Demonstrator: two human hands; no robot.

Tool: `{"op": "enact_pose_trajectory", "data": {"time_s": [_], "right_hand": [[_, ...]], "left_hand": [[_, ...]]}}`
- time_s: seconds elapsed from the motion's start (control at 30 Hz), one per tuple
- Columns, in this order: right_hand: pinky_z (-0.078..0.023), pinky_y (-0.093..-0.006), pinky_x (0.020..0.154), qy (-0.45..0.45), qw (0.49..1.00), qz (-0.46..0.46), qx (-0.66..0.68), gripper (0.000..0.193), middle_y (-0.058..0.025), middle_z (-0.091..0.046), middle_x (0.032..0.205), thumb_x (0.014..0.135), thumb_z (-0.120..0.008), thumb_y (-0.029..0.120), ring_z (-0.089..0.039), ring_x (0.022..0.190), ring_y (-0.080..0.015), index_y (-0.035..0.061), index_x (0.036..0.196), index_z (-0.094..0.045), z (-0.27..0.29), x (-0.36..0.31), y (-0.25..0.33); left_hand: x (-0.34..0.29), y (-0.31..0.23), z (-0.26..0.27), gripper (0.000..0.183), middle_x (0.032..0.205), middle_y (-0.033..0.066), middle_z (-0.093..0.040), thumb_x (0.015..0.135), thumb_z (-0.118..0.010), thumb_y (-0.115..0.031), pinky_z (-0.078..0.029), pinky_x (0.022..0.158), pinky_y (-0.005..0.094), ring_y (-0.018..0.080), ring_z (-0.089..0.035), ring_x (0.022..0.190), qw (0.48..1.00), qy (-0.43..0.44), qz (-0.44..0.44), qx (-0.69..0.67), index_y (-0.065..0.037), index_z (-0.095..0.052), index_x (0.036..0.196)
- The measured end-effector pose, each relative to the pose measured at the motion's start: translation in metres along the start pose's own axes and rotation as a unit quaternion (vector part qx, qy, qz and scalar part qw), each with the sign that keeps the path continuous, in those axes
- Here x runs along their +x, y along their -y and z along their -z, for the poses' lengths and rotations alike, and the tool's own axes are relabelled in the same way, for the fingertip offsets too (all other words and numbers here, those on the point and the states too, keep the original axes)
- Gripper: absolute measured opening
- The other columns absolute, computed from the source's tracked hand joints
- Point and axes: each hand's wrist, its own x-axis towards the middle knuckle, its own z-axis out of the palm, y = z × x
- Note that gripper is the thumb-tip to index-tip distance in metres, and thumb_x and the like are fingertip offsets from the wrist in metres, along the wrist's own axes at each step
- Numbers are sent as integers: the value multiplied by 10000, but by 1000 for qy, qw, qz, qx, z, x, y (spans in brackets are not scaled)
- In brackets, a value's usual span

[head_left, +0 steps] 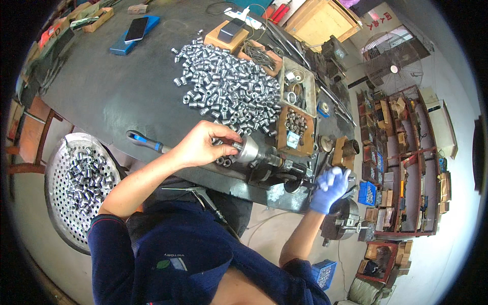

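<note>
My bare left hand (206, 145) reaches to the front edge of the dark table. Its thumb and index finger pinch a small metal fitting (237, 146) at the face of a silver cone-shaped chuck (249, 151). A horizontal spindle fixture (272, 161) extends right from the chuck. My right hand (330, 189), in a pale blue glove, is closed at the fixture's right end; what lies in its fingers is hidden. Beyond my left hand spreads a big pile of shiny metal fittings (223, 81). A few more lie under the chuck.
A perforated metal tray (56, 203) of fittings stands at left. A blue-handled tool (145, 141) lies near the table edge. Wooden box (303, 147) and parts tray (284, 66) sit beyond the fixture. An air gun (203, 198) hangs before me; a vise (345, 218) is at right.
</note>
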Motion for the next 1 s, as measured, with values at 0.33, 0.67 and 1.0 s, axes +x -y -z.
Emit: {"op": "enact_pose_trajectory", "data": {"time_s": [0.33,0.67,1.0], "right_hand": [[-369,-246,375,-52,994,-82,-50,438,-65,-549,531,865,-478,428,-446,386,-137,20,788,-614,113,58,-68],[-470,-330,672,-204,976,-74,-25,345,-99,-622,775,871,-463,325,-578,674,-212,7,915,-588,65,-6,-81],[-315,-212,308,-125,983,-2,-133,313,-11,-513,539,875,-515,317,-409,380,-76,38,746,-572,44,61,-47]], "left_hand": [[4,4,-8,193,825,68,-638,704,-675,21,-476,712,250,106,-585,776,994,-11,51,-94,31,-630,891],[0,5,-8,191,795,89,-640,699,-673,36,-477,677,237,123,-590,740,996,-31,33,-77,48,-635,886],[3,8,-12,105,711,103,-630,762,-634,5,-485,541,231,118,-598,584,981,-39,90,-170,65,-629,848]]}}
